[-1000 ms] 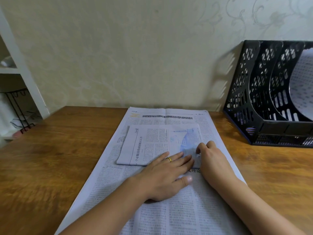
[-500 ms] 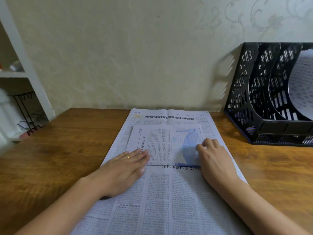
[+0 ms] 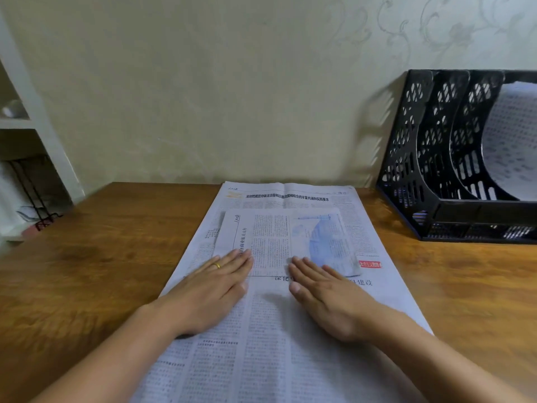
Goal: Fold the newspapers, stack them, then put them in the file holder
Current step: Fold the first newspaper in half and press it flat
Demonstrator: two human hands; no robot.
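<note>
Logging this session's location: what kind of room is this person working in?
Probably a home study or small office corner: a wooden desk pushed against a papered wall, a black file holder already holding papers, and white shelving to the left.

An open newspaper (image 3: 290, 330) lies flat on the table (image 3: 87, 271), running from the near edge back toward the wall. On its far half lies a folded newspaper (image 3: 279, 234). The left hand (image 3: 212, 289) rests flat at the folded paper's near left corner, the right hand (image 3: 325, 295) at its near edge. The file holder (image 3: 436, 170) stands at the table's far right, with paper (image 3: 511, 141) in one rear compartment. A shelf (image 3: 17, 123) stands beyond the table's left end.
</note>
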